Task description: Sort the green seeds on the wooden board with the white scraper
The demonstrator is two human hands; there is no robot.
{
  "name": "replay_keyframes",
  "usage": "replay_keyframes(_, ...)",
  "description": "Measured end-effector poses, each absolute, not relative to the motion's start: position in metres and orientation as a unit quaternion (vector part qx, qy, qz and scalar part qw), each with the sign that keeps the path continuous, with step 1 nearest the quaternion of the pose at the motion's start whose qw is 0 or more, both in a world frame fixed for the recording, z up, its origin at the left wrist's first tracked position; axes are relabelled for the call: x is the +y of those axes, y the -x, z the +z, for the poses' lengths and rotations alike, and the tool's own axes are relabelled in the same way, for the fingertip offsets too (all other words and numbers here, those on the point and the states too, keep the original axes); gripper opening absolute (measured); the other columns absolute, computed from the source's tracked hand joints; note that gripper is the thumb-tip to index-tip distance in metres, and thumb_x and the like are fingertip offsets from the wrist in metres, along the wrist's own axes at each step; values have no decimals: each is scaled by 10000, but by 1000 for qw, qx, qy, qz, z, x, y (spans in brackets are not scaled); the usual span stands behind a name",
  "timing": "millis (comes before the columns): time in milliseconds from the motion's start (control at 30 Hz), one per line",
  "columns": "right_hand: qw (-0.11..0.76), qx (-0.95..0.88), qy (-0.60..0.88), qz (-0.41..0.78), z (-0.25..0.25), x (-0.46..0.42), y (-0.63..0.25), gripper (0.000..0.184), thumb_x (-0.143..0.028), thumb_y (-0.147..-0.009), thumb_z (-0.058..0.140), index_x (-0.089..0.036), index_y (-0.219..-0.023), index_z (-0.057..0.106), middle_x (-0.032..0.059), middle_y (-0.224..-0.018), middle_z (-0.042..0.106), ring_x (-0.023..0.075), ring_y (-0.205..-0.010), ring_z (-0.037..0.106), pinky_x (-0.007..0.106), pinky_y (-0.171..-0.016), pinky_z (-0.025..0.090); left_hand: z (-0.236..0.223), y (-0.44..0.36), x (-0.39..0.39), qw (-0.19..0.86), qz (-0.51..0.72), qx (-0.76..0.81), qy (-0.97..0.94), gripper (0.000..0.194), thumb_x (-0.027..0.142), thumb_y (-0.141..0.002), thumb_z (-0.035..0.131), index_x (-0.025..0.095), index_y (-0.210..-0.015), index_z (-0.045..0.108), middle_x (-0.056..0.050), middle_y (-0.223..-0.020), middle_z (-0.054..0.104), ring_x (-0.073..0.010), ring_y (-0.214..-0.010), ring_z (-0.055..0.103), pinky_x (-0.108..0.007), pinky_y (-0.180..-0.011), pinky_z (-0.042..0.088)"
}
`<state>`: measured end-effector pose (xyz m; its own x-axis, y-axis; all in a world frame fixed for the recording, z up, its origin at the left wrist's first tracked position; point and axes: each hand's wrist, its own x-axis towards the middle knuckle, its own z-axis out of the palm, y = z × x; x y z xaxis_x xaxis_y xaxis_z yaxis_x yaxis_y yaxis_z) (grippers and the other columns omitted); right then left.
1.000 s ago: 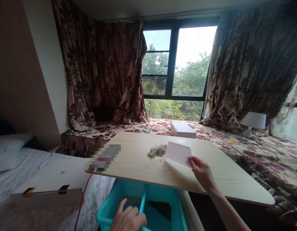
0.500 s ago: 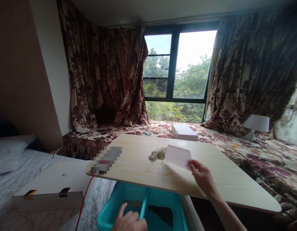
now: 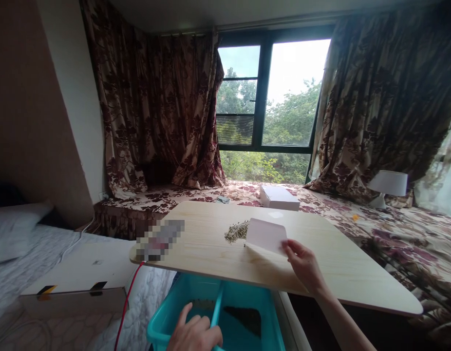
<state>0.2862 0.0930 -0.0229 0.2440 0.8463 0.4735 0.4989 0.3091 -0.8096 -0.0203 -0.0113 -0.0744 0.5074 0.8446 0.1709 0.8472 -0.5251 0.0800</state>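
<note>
We have a loose pile of small grains (image 3: 235, 231), mixed pale and dark, lying on the wooden tabletop (image 3: 211, 258) around its middle. Just at the pile's right side, above the same tabletop, we hold a tilted white card (image 3: 266, 235); its left end overlaps the grains in our view, and we cannot tell whether it touches them. Our right hand (image 3: 304, 263) pinches the card's near right corner between thumb and fingers, with the forearm crossing the tabletop's near edge.

Below that near edge sits a teal bin (image 3: 247, 291), split by a divider (image 3: 217, 307). Dark material (image 3: 245, 319) lies in its right compartment, and a few small bits show in the left one. Our left hand (image 3: 196, 334) is at the bin's near side, its index finger stretched out over the left compartment and the other fingers bent by the divider; we cannot tell whether they grip it.

On the tabletop's left end we see a pixelated object (image 3: 160, 241), with a red cable (image 3: 126, 295) hanging from there. Left of the tabletop, a white carton (image 3: 83, 268) rests on a quilt (image 3: 145, 287). Beyond its far edge are a white box (image 3: 280, 197) and, farther right, a lamp (image 3: 388, 183).
</note>
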Motion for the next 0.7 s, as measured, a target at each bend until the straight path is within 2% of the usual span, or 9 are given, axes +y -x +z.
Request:
replay_keyframes(200, 545, -589, 567, 186, -16, 89, -280, 346, -451, -743, 563, -170, -850, 734, 82, -766, 743, 238, -741, 674, 295, -575, 521, -74, 24, -11, -38, -100, -504, 857, 5, 273, -790, 648, 268, -792, 646, 42, -730, 595, -174, -742, 600, -531, -1017, 319)
replay_keyframes(367, 554, -582, 564, 190, -13, 87, -281, 326, -443, -724, 576, -175, -825, 731, 82, -781, 745, 236, -724, 670, 298, -567, 516, -70, 28, -11, -63, -97, -504, 856, 28, 265, -796, 616, 270, -814, 637, 35, -758, 587, -187, -787, 590, -539, -1033, 274)
replay_keyframes(533, 548, -579, 574, 190, -15, 89, -282, 339, -445, -733, 563, -165, -845, 717, 83, -783, 739, 232, -724, 659, 294, -569, 508, -63, 31, -10, -93, -94, -504, 854, 139, 270, -720, 688, 277, -848, 633, 41, -805, 604, -188, -827, 591, -535, -1051, 243)
replay_keyframes(700, 537, -587, 575, 191, -17, 89, -280, 320, -436, -730, 559, -170, -819, 713, 70, -779, 736, 223, -721, 652, 286, -576, 504, -56, 31, -11, -107, -87, -510, 849, 196, 213, -695, 689, 279, -871, 634, 41, -831, 617, -185, -861, 594, -525, -1061, 232)
